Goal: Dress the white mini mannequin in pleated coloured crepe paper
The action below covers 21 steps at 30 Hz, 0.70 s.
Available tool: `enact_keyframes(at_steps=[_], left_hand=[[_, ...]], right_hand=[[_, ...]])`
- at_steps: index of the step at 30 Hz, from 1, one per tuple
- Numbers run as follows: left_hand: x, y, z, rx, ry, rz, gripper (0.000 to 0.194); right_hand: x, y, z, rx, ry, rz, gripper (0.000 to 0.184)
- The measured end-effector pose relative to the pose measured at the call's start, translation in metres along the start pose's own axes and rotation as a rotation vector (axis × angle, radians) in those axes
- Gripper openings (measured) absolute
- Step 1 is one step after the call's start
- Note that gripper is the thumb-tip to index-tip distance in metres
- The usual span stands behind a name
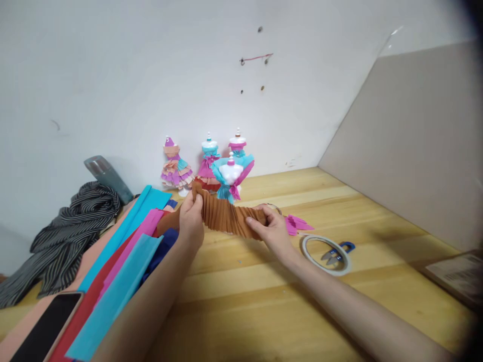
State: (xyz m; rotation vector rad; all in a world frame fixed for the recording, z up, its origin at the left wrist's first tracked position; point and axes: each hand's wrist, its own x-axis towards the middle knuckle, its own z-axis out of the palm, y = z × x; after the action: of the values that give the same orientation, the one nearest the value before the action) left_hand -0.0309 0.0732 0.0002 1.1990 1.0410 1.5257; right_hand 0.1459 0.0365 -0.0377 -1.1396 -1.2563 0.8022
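Note:
A strip of brown crepe paper (226, 213), gathered into narrow pleats, stretches between my two hands above the table. My left hand (191, 216) pinches its left end, and a flat brown length trails off behind that wrist. At the other end, my right hand (270, 229) grips the pleats between thumb and fingers. Just beyond the paper stands a small white dress form (231, 173) with blue and pink crepe paper around it. Pink paper scraps (298, 223) lie to the right of my right hand.
A roll of tape (305, 246) encircles part of the blue thread snips (339, 251). Dressed mini forms (175, 168) line the wall. Coloured paper sheets (116, 251), a phone (49, 327), a striped cloth (71, 236) and a capped bottle (107, 176) occupy the left.

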Motion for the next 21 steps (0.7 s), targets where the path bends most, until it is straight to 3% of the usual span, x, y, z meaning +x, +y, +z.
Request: enact_keyframes(at_steps=[3, 6, 10, 13, 18, 21], left_hand=[[-0.016, 0.004, -0.002, -0.109, 0.024, -0.11, 0.026], [-0.033, 0.002, -0.005, -0.207, -0.011, -0.169, 0.034], [-0.053, -0.009, -0.004, -0.35, -0.042, -0.204, 0.039], [-0.063, -0.019, 0.005, -0.458, 0.023, -0.239, 0.036], [-0.071, -0.032, 0.018, -0.523, 0.051, -0.317, 0.034], [-0.074, -0.037, 0.021, -0.486, 0.09, -0.31, 0.033]], right_hand=[[0.001, -0.004, -0.004, -0.036, -0.025, -0.046, 0.02], [0.006, -0.011, -0.016, -0.088, -0.088, -0.068, 0.02], [0.025, -0.029, -0.037, -0.118, -0.27, -0.071, 0.024], [0.044, -0.046, -0.05, -0.176, -0.386, -0.114, 0.025], [0.067, -0.076, -0.063, -0.43, -0.568, -0.257, 0.015], [0.073, -0.088, -0.067, -0.569, -0.602, -0.335, 0.011]])
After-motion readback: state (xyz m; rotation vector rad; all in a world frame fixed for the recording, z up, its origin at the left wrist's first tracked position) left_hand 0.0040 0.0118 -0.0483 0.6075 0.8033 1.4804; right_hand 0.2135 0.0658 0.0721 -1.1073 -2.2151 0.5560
